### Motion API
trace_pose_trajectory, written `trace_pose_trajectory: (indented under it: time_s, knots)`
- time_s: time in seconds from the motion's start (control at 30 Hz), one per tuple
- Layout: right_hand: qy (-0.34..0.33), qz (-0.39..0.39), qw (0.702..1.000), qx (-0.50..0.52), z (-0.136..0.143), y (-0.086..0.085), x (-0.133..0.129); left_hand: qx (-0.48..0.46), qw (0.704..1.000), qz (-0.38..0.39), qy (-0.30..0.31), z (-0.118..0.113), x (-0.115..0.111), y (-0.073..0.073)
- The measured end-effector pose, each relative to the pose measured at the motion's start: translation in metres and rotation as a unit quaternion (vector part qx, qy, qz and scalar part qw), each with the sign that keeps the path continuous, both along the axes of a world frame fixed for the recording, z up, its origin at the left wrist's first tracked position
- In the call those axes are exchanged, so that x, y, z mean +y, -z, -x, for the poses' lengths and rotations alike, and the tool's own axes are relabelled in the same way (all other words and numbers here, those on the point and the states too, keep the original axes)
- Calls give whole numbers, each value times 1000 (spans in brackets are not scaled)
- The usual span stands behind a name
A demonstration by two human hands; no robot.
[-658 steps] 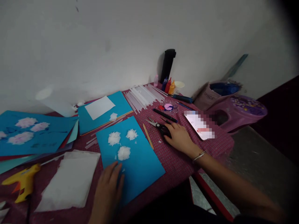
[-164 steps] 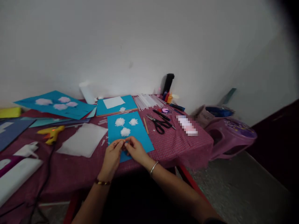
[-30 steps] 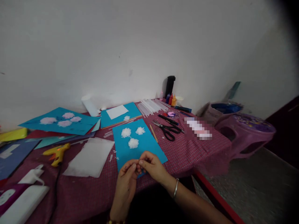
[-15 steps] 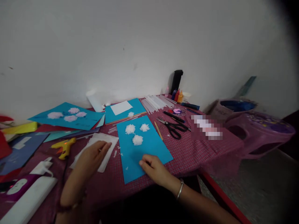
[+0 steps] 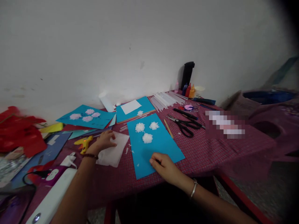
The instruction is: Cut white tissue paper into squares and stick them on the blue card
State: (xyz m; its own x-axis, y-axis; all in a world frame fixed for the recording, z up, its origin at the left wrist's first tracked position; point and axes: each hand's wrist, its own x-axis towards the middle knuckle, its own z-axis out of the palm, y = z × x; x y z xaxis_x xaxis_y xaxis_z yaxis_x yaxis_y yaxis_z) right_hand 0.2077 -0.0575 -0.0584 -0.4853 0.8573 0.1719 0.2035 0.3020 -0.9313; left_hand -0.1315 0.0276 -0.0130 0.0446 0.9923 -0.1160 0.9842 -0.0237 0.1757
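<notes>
My left hand (image 5: 105, 141) hovers over a white tissue sheet (image 5: 118, 147), its thumb and fingers apart and holding nothing. Just left of it lies a yellow glue gun (image 5: 84, 143) with a small orange light. My right hand (image 5: 165, 166) rests, fingers curled in, on the lower part of a blue paper (image 5: 155, 149); nothing shows in its grip. Three white paper puffs (image 5: 147, 138) sit on the upper half of that paper. White scraps (image 5: 132, 151) are scattered at its left edge. A wooden pencil (image 5: 168, 128) and black-handled scissors (image 5: 184, 126) lie to its right.
Glue sticks (image 5: 164, 100), paint bottles (image 5: 188, 91) and a black marker (image 5: 185, 114) are toward the back. Another blue sheet with pinkish puffs (image 5: 87, 119) lies at left. A purple power strip (image 5: 54, 175), with a cord, and a white box (image 5: 53, 199) occupy the front left.
My left hand has shifted from above the tissue's middle toward its left side, nearer the glue gun, and its fingers have spread. My right hand stays on the blue paper. The view has turned left.
</notes>
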Motion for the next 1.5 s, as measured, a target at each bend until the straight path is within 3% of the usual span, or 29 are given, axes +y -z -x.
trace_pose_trajectory:
  time_s: [0.53,0.63,0.77,0.93,1.0,1.07,1.17,1.33,1.5]
  knots:
    - [13,-11,1000,-4,3,4,1,16,998,-28,-45,2,-8,-6]
    - [11,-12,1000,7,3,4,0,9,998,-38,-57,4,-13,-20]
    - [8,-8,1000,26,4,10,0,-39,996,-60,-54,1,-33,-54]
    - [-11,33,995,96,7,7,10,-163,987,4,-5,-30,-69,-98]
    - [-55,72,983,159,8,-4,21,-273,960,63,14,-49,-80,-111]
    - [-97,87,972,193,8,-21,34,-382,913,138,24,-67,-87,-119]
    - [-169,125,958,197,8,-46,52,-459,863,207,47,-88,-93,-124]
    - [-228,150,946,175,11,-67,63,-517,821,228,80,-105,-94,-115]
    - [-264,212,919,201,18,-60,53,-592,772,232,33,-109,-93,-94]
